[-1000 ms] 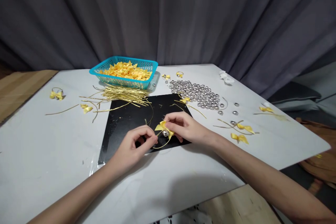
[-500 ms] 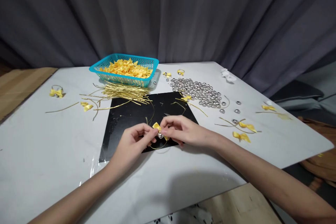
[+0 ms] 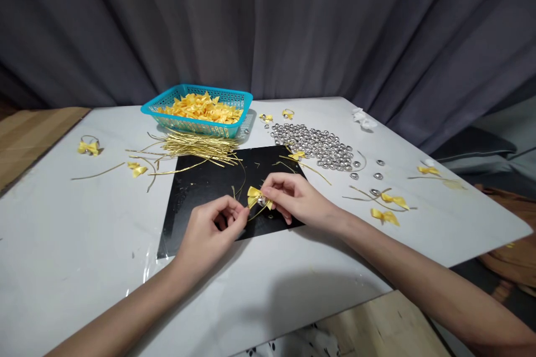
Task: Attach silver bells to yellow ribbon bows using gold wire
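My right hand (image 3: 293, 195) pinches a yellow ribbon bow (image 3: 254, 196) by its right side. At the bow's middle sits a shiny silver bead (image 3: 262, 201). A gold cord (image 3: 257, 213) runs from it down and left towards my left hand (image 3: 220, 223), whose thumb and forefinger are closed on the cord's end. Both hands are above a black mat (image 3: 196, 195). Behind the mat lies a bundle of gold cords (image 3: 201, 146), and a heap of silver beads (image 3: 314, 145) spreads to its right.
A blue basket (image 3: 144, 109) full of yellow bows stands at the back of the white table (image 3: 84, 245). Loose bows with cords lie at the left, and more bows (image 3: 385, 216) with stray beads at the right. White crumpled scraps (image 3: 364, 119) sit by the far right edge.
My right hand has lifted the bow slightly up and right, away from my left hand. The bow and bead now show more fully, and the cord stretches between my hands.
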`<state>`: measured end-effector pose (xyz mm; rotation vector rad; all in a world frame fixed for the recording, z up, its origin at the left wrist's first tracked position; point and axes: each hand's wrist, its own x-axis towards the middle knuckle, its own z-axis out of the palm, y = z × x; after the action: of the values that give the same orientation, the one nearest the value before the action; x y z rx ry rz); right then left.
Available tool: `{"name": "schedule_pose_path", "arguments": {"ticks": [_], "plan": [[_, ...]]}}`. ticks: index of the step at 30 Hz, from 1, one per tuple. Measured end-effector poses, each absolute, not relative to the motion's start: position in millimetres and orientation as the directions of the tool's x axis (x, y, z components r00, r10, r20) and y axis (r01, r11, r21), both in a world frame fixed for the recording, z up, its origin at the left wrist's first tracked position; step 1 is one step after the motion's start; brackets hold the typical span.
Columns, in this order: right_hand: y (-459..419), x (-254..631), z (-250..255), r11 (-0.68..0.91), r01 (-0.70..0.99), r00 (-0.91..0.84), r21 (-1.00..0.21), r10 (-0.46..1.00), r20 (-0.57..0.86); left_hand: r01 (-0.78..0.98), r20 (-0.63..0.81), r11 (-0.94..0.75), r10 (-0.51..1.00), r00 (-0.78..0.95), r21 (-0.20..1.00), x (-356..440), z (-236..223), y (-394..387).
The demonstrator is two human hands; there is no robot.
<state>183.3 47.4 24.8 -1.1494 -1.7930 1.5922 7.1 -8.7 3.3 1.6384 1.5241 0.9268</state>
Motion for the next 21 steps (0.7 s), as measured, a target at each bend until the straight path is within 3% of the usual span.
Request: {"name": "schedule_pose_path", "arguments": {"ticks": [7, 16, 18, 21], "plan": [[48, 183, 22, -0.126, 0.240, -0.562, -0.963, 0.791, -0.243, 0.517, 0.066, -0.115, 0.991, 0.113, 0.848, 9, 5, -8], [55, 183, 10, -0.202, 0.157, -0.534, -0.967, 0.806, -0.256, 0.318, -0.009, 0.003, 1.000, 0.015, 0.948, 5, 1, -3], [53, 181, 7, -0.188, 0.177, -0.511, -0.966, 0.821, -0.253, 0.322, 0.064, -0.047, 0.997, -0.043, 0.946, 5, -1, -4], [45, 176, 7, -0.136, 0.206, -0.437, -0.969, 0.874, -0.215, 0.483, 0.279, -0.211, 0.958, -0.071, 0.850, 6, -1, -7]]}}
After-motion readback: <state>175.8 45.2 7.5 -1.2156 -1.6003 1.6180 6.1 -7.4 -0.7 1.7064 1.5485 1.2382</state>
